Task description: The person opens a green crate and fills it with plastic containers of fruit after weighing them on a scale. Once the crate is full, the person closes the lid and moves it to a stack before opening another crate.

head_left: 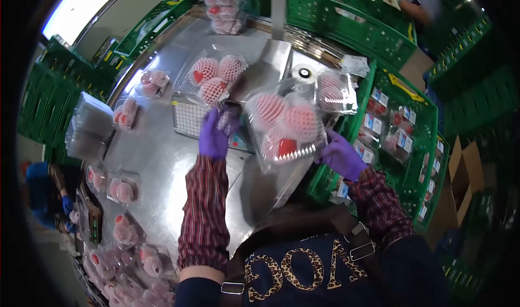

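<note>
My right hand [342, 156], in a purple glove, grips the right edge of a clear plastic punnet [290, 124]. Three red fruits in white foam nets sit inside it, tilted toward me and slightly blurred. My left hand [214, 136], also gloved in purple, has its fingers apart and partly smeared, close to the near edge of another clear punnet [215, 78]. That punnet holds three netted fruits and rests on a weighing scale [189, 121] with a keypad. Behind the held punnet lies a further wrapped punnet [334, 92], beside a round white label roll [304, 73].
At right, a green crate [374, 71] contains several labelled punnets. More packs [123, 190] lie along the left of the steel table [157, 166], heaped at the near left. Clear empty trays [89, 128] are stacked at left. Another person [46, 193] works there.
</note>
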Tool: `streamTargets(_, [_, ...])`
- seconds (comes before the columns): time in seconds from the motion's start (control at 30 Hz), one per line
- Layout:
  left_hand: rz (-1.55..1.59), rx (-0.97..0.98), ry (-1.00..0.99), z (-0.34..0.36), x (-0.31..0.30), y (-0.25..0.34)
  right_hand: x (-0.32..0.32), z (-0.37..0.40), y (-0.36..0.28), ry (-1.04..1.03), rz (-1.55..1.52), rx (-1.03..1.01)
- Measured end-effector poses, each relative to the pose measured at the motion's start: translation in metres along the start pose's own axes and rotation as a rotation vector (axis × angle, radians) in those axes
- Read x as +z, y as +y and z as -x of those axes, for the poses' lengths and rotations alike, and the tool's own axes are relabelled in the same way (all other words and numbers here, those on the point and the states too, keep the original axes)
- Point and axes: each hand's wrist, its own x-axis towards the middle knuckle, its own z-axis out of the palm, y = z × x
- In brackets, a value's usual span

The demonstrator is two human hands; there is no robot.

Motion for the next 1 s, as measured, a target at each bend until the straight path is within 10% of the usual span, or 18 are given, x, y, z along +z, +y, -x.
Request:
streamTargets(0.13, [-0.123,-0.479,-0.321,0.074,-0.019,-0.025,-0.012,0.021,0.013,-0.188,0.350,0.163])
streamTargets(0.23, [0.202,-0.522,-0.184,0.108,-0.027,-0.028,-0.012,0.005,-0.012,0.029,0.816,-0.219])
streamTargets(0.3, [0.145,-0.448,-0.087,0.121,-0.031,-0.034,-0.056,-0.042,-0.009,0.621,1.712,-0.871])
streamTargets(0.4, [-0.036,-0.277,-0.045,0.132,-0.019,-0.049,-0.086,-0.072,0.008,0.548,1.926,-0.560])
streamTargets(0.5, [-0.214,-0.117,0.108,0.134,0.004,-0.056,-0.072,-0.044,0.000,0.483,1.463,-0.517])
streamTargets(0.53, [-0.232,-0.092,0.112,0.132,0.012,-0.060,-0.047,-0.024,-0.006,0.352,0.872,-0.314])
streamTargets(0.6, [-0.281,-0.063,0.094,0.129,0.028,-0.072,-0.013,-0.008,0.015,0.230,0.723,-0.386])
streamTargets(0.7, [-0.081,-0.123,0.073,0.129,0.050,-0.087,0.023,0.019,0.011,0.489,1.420,-0.498])
streamTargets(0.83, [0.103,-0.331,0.018,0.133,0.070,-0.113,-0.051,0.061,0.059,0.480,0.483,-0.502])
streamTargets(1.0, [-0.285,-0.329,-0.546,0.138,0.098,-0.145,-0.105,0.149,0.052,0.585,-0.335,-0.361])
